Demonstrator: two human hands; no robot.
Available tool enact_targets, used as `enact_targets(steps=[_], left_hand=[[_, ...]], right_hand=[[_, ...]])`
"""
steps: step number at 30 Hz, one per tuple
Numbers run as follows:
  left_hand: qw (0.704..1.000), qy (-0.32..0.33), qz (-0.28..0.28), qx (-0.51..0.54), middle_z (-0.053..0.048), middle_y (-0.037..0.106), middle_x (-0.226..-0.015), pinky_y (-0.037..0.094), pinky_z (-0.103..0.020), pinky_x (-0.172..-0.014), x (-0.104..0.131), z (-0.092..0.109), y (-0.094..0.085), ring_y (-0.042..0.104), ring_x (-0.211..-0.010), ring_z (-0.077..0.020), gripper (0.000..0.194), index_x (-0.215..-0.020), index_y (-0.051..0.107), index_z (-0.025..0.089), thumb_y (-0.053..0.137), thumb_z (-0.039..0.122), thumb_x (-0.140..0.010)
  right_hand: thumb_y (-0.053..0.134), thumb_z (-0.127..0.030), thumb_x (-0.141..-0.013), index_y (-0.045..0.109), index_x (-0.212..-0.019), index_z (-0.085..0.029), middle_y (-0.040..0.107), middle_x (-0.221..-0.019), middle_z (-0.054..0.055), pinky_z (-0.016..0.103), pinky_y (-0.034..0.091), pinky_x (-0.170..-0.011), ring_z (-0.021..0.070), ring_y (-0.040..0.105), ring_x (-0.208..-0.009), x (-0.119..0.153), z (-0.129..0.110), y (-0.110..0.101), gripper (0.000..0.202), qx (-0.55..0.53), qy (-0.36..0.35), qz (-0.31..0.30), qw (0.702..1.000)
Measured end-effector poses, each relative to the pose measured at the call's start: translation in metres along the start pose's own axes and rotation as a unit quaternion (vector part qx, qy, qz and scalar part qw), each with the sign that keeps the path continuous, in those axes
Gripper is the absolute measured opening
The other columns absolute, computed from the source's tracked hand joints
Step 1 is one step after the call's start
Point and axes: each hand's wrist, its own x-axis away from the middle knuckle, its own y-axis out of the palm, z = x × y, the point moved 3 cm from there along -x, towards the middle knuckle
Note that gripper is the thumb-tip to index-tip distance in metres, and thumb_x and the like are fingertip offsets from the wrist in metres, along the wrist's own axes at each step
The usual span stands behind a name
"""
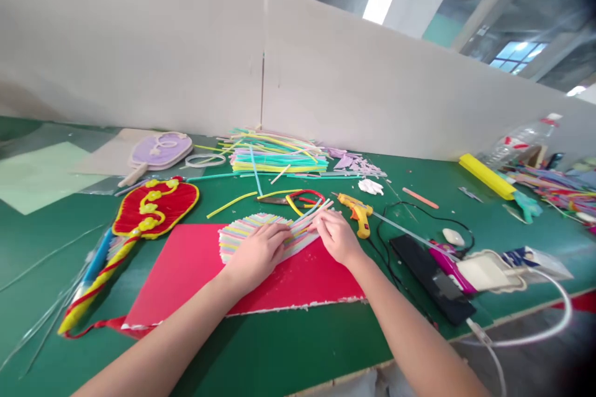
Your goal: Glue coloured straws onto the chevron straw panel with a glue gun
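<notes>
A pastel-striped panel of pipe cleaners (237, 237) lies on a red foam sheet (186, 260). My left hand (261, 249) rests on the panel's right part, fingers laid flat and covering some of it. At the panel's right end, my right hand (336, 237) pinches the loose ends of several pipe cleaners (307, 221); its fingertips are partly hidden. Just beyond the hands are scissors (300, 200) with red and yellow handles, partly covered by pipe cleaners. A yellow glue gun (359, 214) lies right of my right hand.
A red and yellow fan (156, 211) lies left, a lilac fan (161, 150) behind it. Loose pipe cleaners (279, 154) are piled at the back by the white partition (372, 80). A black power strip (431, 276) with cables lies right, a plastic bottle (524, 139) farther back.
</notes>
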Motion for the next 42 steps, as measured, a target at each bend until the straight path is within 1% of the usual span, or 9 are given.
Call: enact_targets(steps=[11,19,24,28,31,33,35,38,42], left_hand=[[0.999,-0.034,-0.011,0.025,-0.006,0.064,-0.118,0.049,-0.039,-0.095,0.002,-0.001,0.002,0.058,-0.11,-0.0209,0.031,-0.114,0.061,0.023,0.038,0.019,-0.094],[0.999,-0.041,-0.015,0.023,-0.005,0.063,-0.119,0.048,-0.037,-0.096,0.002,-0.002,0.003,0.057,-0.112,-0.0202,0.032,-0.115,0.061,0.024,0.037,0.019,-0.094],[0.999,-0.039,-0.01,0.021,-0.005,0.064,-0.119,0.048,-0.037,-0.097,0.002,-0.001,0.002,0.058,-0.111,-0.0193,0.032,-0.114,0.062,0.022,0.036,0.021,-0.095],[0.994,-0.068,0.004,0.084,-0.005,0.065,-0.116,0.049,-0.036,-0.095,0.001,-0.003,-0.001,0.059,-0.109,-0.0187,0.034,-0.111,0.062,0.021,0.034,0.017,-0.092],[0.958,-0.197,0.067,0.197,-0.005,0.068,-0.108,0.051,-0.037,-0.093,-0.001,-0.015,-0.008,0.062,-0.104,-0.0201,0.032,-0.099,0.064,0.02,0.036,0.016,-0.085],[0.897,-0.31,0.114,0.296,-0.006,0.07,-0.104,0.051,-0.039,-0.093,0.0,-0.023,-0.012,0.064,-0.102,-0.0218,0.027,-0.092,0.065,0.019,0.041,0.019,-0.08],[0.83,-0.379,0.141,0.383,-0.007,0.071,-0.103,0.05,-0.037,-0.094,0.0,-0.029,-0.015,0.065,-0.102,-0.0223,0.024,-0.091,0.066,0.018,0.046,0.021,-0.077],[0.779,-0.412,0.162,0.444,-0.006,0.073,-0.098,0.05,-0.035,-0.095,-0.001,-0.032,-0.017,0.067,-0.1,-0.0214,0.022,-0.088,0.068,0.018,0.051,0.02,-0.073],[0.767,-0.42,0.168,0.455,-0.006,0.074,-0.095,0.05,-0.036,-0.095,-0.001,-0.032,-0.017,0.067,-0.097,-0.0218,0.022,-0.086,0.069,0.018,0.053,0.019,-0.071]], right_hand=[[0.033,-0.022,-0.098,0.073,-0.091,-0.023,0.062,-0.084,0.004,0.033,0.042,-0.083,0.0174,0.055,-0.086,0.005,0.001,-0.004,0.041,-0.031,0.025,-0.034,0.999],[0.04,-0.022,-0.095,0.066,-0.082,-0.021,0.061,-0.09,0.006,0.035,0.042,-0.082,0.0191,0.054,-0.089,0.003,-0.007,-0.003,0.03,-0.01,0.031,-0.062,0.998],[0.04,-0.022,-0.096,0.062,-0.081,-0.02,0.061,-0.084,0.005,0.034,0.043,-0.079,0.0184,0.054,-0.085,0.004,-0.006,-0.001,0.027,-0.007,0.037,-0.082,0.996],[0.038,-0.023,-0.097,0.062,-0.081,-0.019,0.061,-0.083,0.005,0.034,0.042,-0.08,0.0182,0.055,-0.085,0.004,-0.004,-0.001,0.029,-0.01,0.042,-0.085,0.995],[0.036,-0.026,-0.098,0.064,-0.086,-0.02,0.061,-0.085,0.005,0.034,0.042,-0.08,0.0184,0.056,-0.086,0.004,-0.004,-0.002,0.03,-0.025,0.051,-0.086,0.995],[0.035,-0.027,-0.098,0.064,-0.089,-0.019,0.061,-0.087,0.006,0.034,0.043,-0.081,0.0188,0.056,-0.088,0.004,-0.004,-0.002,0.031,-0.036,0.06,-0.086,0.994],[0.034,-0.027,-0.098,0.064,-0.09,-0.019,0.062,-0.088,0.007,0.034,0.043,-0.082,0.0191,0.056,-0.089,0.004,-0.004,-0.002,0.032,-0.04,0.067,-0.085,0.993],[0.034,-0.027,-0.099,0.063,-0.088,-0.019,0.063,-0.088,0.007,0.034,0.043,-0.082,0.019,0.057,-0.089,0.004,0.0,-0.002,0.032,-0.02,0.074,-0.077,0.994],[0.035,-0.027,-0.098,0.063,-0.081,-0.018,0.064,-0.083,0.006,0.033,0.042,-0.082,0.0181,0.058,-0.084,0.006,0.01,-0.006,0.034,0.035,0.093,-0.059,0.993]])
